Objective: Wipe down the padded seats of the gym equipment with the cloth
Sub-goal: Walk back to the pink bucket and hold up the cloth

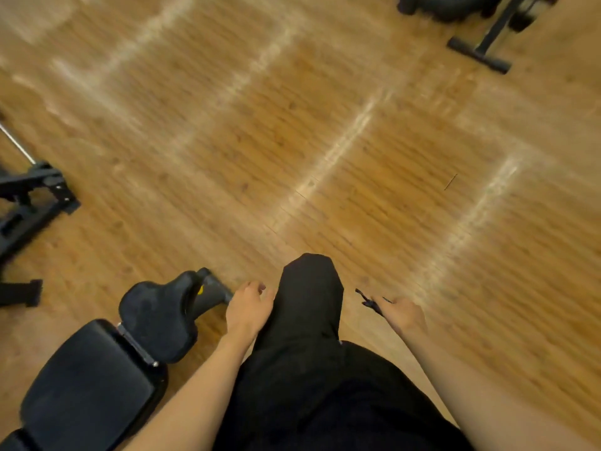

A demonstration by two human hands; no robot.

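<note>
**Cloth in the Right Hand, Bench Waiting at Eight O'Clock**

A person's black trouser leg [309, 304] is reaching forward over the wooden floor [325, 141] at six o'clock. The right hand [405, 317], at five o'clock, is curling its fingers around a small dark cloth [369, 301], whose ends are poking out ahead of the knuckles; blur is hiding the rest. The left hand [248, 307], at seven o'clock, is hanging loosely curled beside the thigh, holding nothing. At eight o'clock the bench's black padded seat [156, 320] is sitting just beside its longer back pad [91, 385], with neither hand touching them. Dark frames are showing at nine [29, 196] and one o'clock [487, 37].
</note>
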